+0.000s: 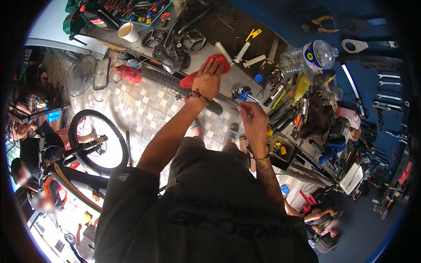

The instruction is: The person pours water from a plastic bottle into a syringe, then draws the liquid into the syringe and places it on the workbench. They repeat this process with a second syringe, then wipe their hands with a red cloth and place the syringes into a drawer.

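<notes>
My left hand point(207, 83) lies over a bunched red cloth point(189, 81) at the workbench's near edge, its fingers pressed onto the fabric. Cloth shows on both sides of the hand. Farther right, my right hand point(254, 119) hovers near the bench edge with its fingers curled together; whatever they may hold is too small to make out. Just beyond it lie blue-handled tools point(245, 94). Several pale syringe-like tubes point(242, 51) rest on the bench past the cloth. Left of them are black bicycle cranks and pedals point(173, 46).
A large clear plastic bottle point(318, 56) and a yellow bottle point(302, 87) stand on the cluttered right side. A white cup point(128, 32) is at the back left. Wrenches point(389, 83) hang on the blue wall. A bicycle wheel point(119, 127) stands left; other people are nearby.
</notes>
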### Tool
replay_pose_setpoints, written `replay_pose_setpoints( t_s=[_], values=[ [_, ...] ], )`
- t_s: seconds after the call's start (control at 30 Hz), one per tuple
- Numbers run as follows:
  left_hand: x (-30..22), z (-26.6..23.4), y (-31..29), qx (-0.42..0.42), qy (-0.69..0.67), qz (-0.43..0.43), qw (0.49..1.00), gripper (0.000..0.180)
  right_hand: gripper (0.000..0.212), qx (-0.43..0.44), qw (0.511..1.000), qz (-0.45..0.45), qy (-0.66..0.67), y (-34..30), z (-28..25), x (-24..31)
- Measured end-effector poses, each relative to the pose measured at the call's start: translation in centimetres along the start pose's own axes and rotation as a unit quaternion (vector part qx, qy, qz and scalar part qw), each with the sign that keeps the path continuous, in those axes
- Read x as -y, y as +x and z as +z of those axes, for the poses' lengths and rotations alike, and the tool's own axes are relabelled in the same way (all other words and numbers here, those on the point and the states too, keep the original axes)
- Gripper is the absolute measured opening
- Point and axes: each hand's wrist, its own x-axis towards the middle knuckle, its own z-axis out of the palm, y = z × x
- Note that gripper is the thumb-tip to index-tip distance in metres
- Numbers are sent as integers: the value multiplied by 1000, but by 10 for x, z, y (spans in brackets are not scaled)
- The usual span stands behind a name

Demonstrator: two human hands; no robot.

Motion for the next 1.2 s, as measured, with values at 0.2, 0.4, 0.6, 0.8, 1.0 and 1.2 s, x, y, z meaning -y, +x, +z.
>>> replay_pose_setpoints(
  t_s=[0.2,0.4,0.6,0.8,1.0,1.2],
  values=[
    [5,-3,-35,25,-294,-18,955,42,16,-23,997,-74,-16,67,31,5],
    [41,-52,-84,-235,-516,-303,766,21,15,82,967,-153,-184,135,99,-12],
    [49,-99,-178,-130,-538,-440,707,16,16,71,923,-221,-307,161,148,-23],
    [51,-96,-233,-75,-565,-490,659,13,23,-9,952,-178,-248,147,122,-15],
    [3,-120,-191,-67,-627,-432,644,17,38,161,981,62,85,10,92,7],
    [-42,-79,-177,65,-427,-148,890,25,50,153,856,264,417,-87,104,-15]
  ],
)
